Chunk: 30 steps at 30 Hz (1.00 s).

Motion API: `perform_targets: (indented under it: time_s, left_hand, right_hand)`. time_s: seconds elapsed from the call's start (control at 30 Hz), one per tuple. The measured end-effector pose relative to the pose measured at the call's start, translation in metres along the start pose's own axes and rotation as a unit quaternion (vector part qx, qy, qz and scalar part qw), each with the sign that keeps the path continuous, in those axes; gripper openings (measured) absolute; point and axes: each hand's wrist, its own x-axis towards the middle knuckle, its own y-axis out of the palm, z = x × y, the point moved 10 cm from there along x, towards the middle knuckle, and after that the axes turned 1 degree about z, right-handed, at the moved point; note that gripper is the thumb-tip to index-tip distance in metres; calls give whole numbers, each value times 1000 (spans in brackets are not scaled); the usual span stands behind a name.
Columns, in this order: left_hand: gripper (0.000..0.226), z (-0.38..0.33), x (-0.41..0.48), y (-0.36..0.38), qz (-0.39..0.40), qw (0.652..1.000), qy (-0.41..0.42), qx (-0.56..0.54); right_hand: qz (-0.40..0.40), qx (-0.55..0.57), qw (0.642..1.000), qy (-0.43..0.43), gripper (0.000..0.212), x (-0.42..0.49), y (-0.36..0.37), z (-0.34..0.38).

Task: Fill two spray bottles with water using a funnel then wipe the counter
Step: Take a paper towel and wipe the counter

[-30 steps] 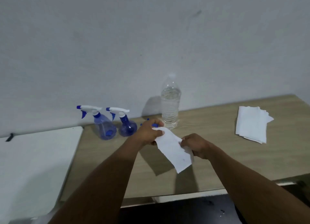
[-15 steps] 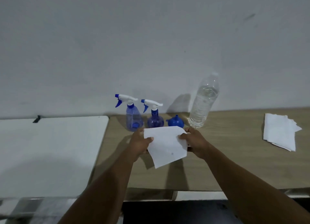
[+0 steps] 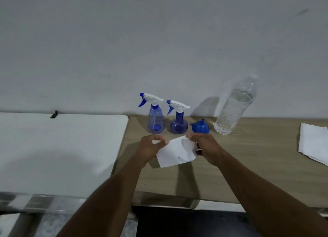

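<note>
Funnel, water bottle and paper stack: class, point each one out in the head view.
funnel (image 3: 200, 127), head view, on its blue dome
water bottle (image 3: 232, 111), head view, on its clear ribbed body
paper stack (image 3: 313, 141), head view, on the top sheet

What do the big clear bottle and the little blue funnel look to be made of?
Water bottle: thin clear plastic, apparently; you see the water through its ribbed, glossy wall. Funnel: opaque blue plastic, probably, with a smooth, slightly shiny moulded surface.
</note>
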Motion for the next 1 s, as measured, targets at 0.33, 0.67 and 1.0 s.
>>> perform_targets:
  time_s: [0.33, 0.67, 1.0]
  left_hand:
    - [10, 12, 1, -25, 18, 999, 17, 38]
    - [7, 9, -2, -63, -65, 957, 111, 261]
    - [21, -20, 6, -85, -213, 886, 198, 361]
  right_hand:
    - [22, -224, 974, -35, 17, 1, -7, 0]
    - [-29, -418, 900, -120, 16, 15, 22, 5]
    - [-115, -491, 795, -337, 12, 16, 55, 56]
